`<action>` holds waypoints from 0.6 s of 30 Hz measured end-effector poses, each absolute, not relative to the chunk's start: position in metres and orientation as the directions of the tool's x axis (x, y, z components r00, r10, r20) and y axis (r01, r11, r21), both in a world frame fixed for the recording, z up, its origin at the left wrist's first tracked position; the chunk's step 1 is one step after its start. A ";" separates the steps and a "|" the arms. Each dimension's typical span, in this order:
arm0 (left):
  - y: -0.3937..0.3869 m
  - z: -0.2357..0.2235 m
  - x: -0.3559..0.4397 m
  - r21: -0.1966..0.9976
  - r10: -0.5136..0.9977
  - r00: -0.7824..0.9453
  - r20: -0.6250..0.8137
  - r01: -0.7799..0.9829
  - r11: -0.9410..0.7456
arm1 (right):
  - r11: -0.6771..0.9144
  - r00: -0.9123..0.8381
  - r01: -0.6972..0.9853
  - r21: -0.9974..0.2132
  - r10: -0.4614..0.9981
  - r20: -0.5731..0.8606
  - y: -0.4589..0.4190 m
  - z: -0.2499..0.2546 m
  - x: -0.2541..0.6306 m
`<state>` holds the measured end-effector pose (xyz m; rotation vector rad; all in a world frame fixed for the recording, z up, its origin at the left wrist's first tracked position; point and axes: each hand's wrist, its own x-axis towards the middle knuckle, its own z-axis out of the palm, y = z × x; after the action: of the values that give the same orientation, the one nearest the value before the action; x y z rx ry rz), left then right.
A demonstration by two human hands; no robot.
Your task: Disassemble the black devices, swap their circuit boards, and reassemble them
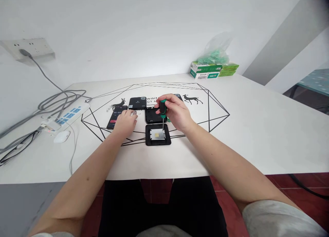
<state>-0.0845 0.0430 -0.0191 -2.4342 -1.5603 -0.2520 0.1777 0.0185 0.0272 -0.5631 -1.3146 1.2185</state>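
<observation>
My right hand (177, 111) is wrapped around a screwdriver (163, 108) with a green and black handle. The screwdriver stands upright, its tip at the upper right corner of a silver metal plate (160, 135). That plate sits in a black square housing (147, 141) near the table's front. My left hand (125, 121) lies low over the table, fingers extended, beside a phone (111, 122) showing a timer. By its fingertips is a small shiny piece (134, 113), too small to name. Behind the housing is an open black shell (152, 116), partly hidden by my right hand.
A black square box-like device (137, 103) lies farther back, and another dark one (178, 96) is partly behind my right hand. Left are a power strip (73, 115), coiled cables (64, 96) and a white case (61, 137). Green-white boxes (205, 70) stand at the back right.
</observation>
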 end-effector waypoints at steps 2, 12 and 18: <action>0.043 -0.019 -0.084 -0.108 0.872 0.414 0.261 0.910 -0.400 | 0.363 -0.145 -0.297 -0.883 0.897 0.417 0.021 0.025 0.177; 0.043 -0.022 -0.083 -0.050 0.886 0.389 0.252 0.920 -0.390 | 0.523 -0.095 -0.173 -0.835 0.834 0.543 0.024 0.022 0.178; 0.043 -0.025 -0.083 -0.003 0.895 0.357 0.267 0.929 -0.370 | 0.436 -0.163 -0.240 -0.868 0.863 0.478 0.020 0.025 0.178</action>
<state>-0.0826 0.0432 -0.0246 -2.4581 -1.6656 -0.3325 0.1779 0.0203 0.0245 -0.5988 -1.4060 1.0798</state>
